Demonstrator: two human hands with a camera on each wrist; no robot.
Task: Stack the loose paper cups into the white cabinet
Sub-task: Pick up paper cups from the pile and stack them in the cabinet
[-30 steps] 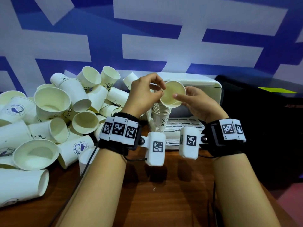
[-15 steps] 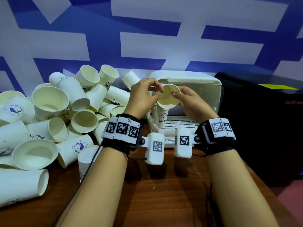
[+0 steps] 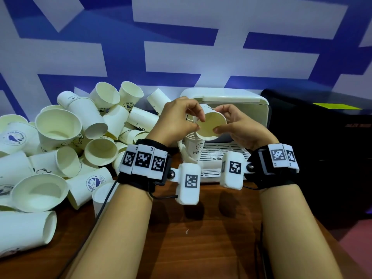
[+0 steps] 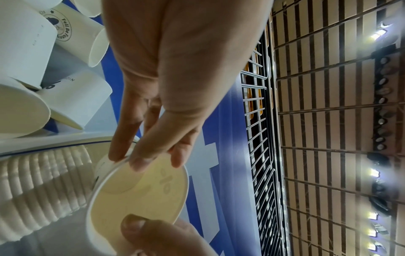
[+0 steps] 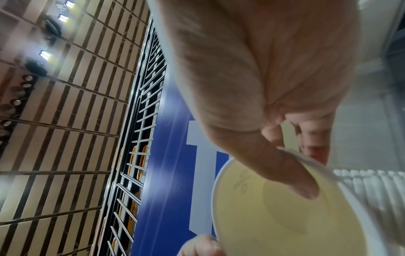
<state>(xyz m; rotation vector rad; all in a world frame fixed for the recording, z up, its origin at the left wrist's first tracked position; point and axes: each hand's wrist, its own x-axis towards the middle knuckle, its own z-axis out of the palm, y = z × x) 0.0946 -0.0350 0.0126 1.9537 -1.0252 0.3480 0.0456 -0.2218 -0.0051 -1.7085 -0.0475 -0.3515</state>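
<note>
A cream paper cup [image 3: 210, 125] is tilted with its mouth toward me, held over a stack of nested cups [image 3: 194, 147] that stands in the open white cabinet [image 3: 231, 101]. My left hand [image 3: 182, 120] pinches the cup's left rim and my right hand [image 3: 231, 125] pinches its right rim, thumb inside. In the left wrist view the cup [image 4: 140, 195] sits beside the ribbed stack [image 4: 41, 187], with my left fingers [image 4: 140, 161] on its rim. In the right wrist view my thumb [image 5: 291, 175] lies inside the cup [image 5: 285, 216].
A big pile of loose paper cups [image 3: 60, 150] covers the wooden table [image 3: 191, 238] at the left. A black box [image 3: 322, 148] stands right of the cabinet. A white slatted tray [image 3: 219, 154] forms the cabinet's floor.
Both hands have carried the cup slightly forward and up over the stack, and the cup has tipped its mouth more toward me.
</note>
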